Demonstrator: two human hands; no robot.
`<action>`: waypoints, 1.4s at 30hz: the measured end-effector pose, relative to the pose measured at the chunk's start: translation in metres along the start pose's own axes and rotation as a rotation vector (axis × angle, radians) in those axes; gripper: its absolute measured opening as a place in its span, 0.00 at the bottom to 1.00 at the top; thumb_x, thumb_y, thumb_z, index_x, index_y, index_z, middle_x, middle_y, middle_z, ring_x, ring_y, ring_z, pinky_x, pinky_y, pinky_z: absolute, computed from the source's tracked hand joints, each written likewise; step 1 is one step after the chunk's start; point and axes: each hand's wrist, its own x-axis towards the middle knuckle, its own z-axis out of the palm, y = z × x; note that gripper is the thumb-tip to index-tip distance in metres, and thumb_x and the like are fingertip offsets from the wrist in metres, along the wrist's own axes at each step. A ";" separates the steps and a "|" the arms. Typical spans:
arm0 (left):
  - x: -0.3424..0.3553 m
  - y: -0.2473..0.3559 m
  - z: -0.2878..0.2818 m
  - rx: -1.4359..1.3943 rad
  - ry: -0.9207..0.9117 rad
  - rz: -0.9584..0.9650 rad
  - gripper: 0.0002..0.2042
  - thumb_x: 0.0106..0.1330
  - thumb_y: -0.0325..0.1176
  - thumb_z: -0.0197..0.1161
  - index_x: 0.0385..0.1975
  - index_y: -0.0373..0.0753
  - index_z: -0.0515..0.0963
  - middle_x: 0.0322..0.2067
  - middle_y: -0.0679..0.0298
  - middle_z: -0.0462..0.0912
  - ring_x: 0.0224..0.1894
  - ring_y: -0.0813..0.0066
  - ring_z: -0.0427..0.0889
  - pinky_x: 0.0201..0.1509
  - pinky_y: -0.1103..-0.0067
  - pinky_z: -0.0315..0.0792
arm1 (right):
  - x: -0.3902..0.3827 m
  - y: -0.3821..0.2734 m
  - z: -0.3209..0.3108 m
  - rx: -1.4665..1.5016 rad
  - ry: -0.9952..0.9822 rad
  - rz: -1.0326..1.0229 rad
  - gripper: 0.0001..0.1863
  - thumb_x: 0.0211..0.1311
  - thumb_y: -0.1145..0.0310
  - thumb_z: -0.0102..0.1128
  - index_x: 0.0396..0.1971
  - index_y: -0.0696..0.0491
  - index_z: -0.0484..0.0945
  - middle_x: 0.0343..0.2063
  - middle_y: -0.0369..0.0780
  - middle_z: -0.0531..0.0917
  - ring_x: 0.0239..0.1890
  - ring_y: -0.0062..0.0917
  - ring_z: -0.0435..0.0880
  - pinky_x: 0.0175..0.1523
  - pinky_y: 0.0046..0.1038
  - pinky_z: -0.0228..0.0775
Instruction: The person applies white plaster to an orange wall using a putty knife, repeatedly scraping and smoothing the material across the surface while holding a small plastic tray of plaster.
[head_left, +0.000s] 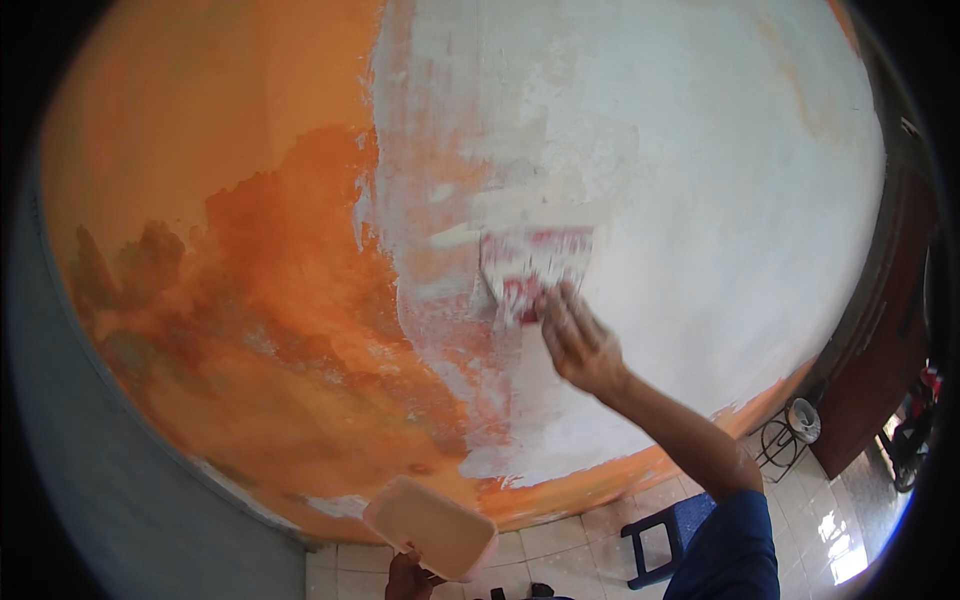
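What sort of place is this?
Probably a room or covered porch in a home, mid-renovation: an orange wall partly coated white, a wide blade in the right hand, and a blue stool on tiled floor.

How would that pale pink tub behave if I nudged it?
The tub looks fairly light, since the left hand alone supports it. Its even, rounded-rectangle shape suggests it is probably stiff. Nudged at its far end, it might tip, being gripped near its lower edge.

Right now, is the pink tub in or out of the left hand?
In: the left hand holds the tub at its lower edge.
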 end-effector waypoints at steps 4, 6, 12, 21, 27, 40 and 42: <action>-0.006 0.001 0.010 -0.009 0.005 -0.018 0.27 0.65 0.47 0.53 0.60 0.40 0.59 0.52 0.52 0.72 0.48 0.55 0.78 0.40 0.58 0.80 | -0.051 -0.051 -0.024 0.226 -0.148 -0.153 0.16 0.47 0.76 0.54 0.38 0.65 0.78 0.45 0.50 0.77 0.51 0.45 0.76 0.54 0.35 0.74; -0.012 0.008 0.014 -0.011 0.005 0.002 0.27 0.64 0.45 0.54 0.60 0.40 0.59 0.53 0.52 0.72 0.49 0.55 0.77 0.40 0.56 0.80 | -0.038 -0.045 -0.047 0.361 -0.081 -0.074 0.13 0.46 0.77 0.55 0.34 0.64 0.78 0.43 0.50 0.78 0.50 0.44 0.77 0.50 0.35 0.76; -0.011 0.003 0.010 0.005 0.055 0.022 0.27 0.62 0.42 0.54 0.60 0.41 0.59 0.53 0.53 0.72 0.50 0.54 0.77 0.43 0.53 0.78 | 0.064 0.062 -0.050 0.056 0.216 0.162 0.21 0.40 0.81 0.55 0.41 0.63 0.75 0.45 0.49 0.77 0.47 0.41 0.79 0.42 0.31 0.79; -0.011 -0.003 0.019 -0.067 -0.014 -0.007 0.27 0.63 0.43 0.52 0.61 0.40 0.58 0.53 0.53 0.72 0.51 0.53 0.76 0.45 0.52 0.76 | -0.068 -0.079 0.007 0.080 -0.142 -0.083 0.15 0.47 0.75 0.54 0.37 0.65 0.77 0.47 0.52 0.73 0.54 0.49 0.72 0.54 0.36 0.73; -0.005 -0.006 0.004 -0.004 0.024 -0.060 0.28 0.63 0.44 0.52 0.61 0.39 0.57 0.53 0.51 0.71 0.52 0.51 0.75 0.44 0.49 0.75 | -0.064 -0.085 -0.062 0.418 -0.098 -0.039 0.11 0.50 0.77 0.54 0.34 0.64 0.78 0.42 0.51 0.77 0.50 0.45 0.77 0.49 0.36 0.76; 0.008 -0.016 0.000 0.004 0.066 -0.028 0.29 0.61 0.44 0.56 0.60 0.38 0.59 0.51 0.50 0.73 0.49 0.51 0.77 0.44 0.46 0.75 | 0.054 0.036 0.007 -0.052 0.128 -0.044 0.18 0.44 0.79 0.53 0.40 0.65 0.77 0.46 0.52 0.76 0.52 0.42 0.76 0.53 0.34 0.74; 0.010 -0.021 -0.002 -0.033 0.028 -0.045 0.30 0.60 0.44 0.57 0.60 0.38 0.58 0.51 0.50 0.73 0.49 0.51 0.77 0.44 0.47 0.75 | -0.011 -0.016 0.021 -0.069 0.045 -0.081 0.14 0.51 0.77 0.52 0.37 0.68 0.77 0.43 0.52 0.77 0.48 0.41 0.77 0.55 0.36 0.74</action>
